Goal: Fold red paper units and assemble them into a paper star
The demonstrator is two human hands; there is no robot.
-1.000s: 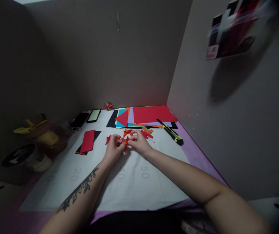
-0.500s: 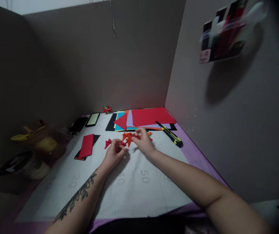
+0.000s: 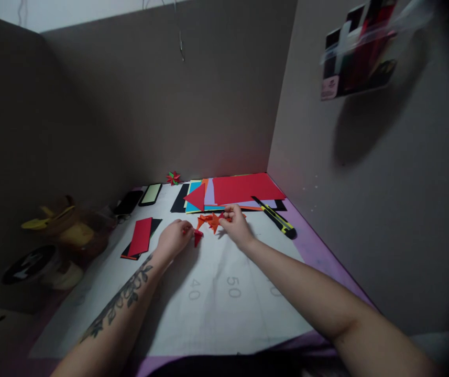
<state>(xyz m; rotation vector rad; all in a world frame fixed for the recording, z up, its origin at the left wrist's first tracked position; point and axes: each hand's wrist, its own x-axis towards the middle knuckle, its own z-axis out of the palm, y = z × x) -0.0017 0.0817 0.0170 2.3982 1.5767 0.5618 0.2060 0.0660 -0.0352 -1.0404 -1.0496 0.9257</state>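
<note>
My left hand (image 3: pixel 175 238) is closed just above the white sheet, with a bit of red folded paper showing at its fingertips. Right beside those fingertips is a small pointed red folded paper piece (image 3: pixel 198 237); whether the fingers touch it I cannot tell. Fingers and thumb of my right hand (image 3: pixel 238 228) pinch a small red folded paper piece (image 3: pixel 221 215). Against that hand's left side lies a cluster of pointed orange folded paper pieces (image 3: pixel 213 223), partly covered by the fingers.
Coloured paper sheets (image 3: pixel 248 188) lie at the back, a red paper triangle (image 3: pixel 196 197) on them. A yellow-black utility knife (image 3: pixel 277 220) is at the right. Cut red paper (image 3: pixel 140 236), a phone (image 3: pixel 151 194) and a red-green paper star (image 3: pixel 173 178) are further left.
My left hand has moved left, to where a red folded piece lay. A pointed red piece now shows right of its fingertips. My right hand stays near the orange cluster.
</note>
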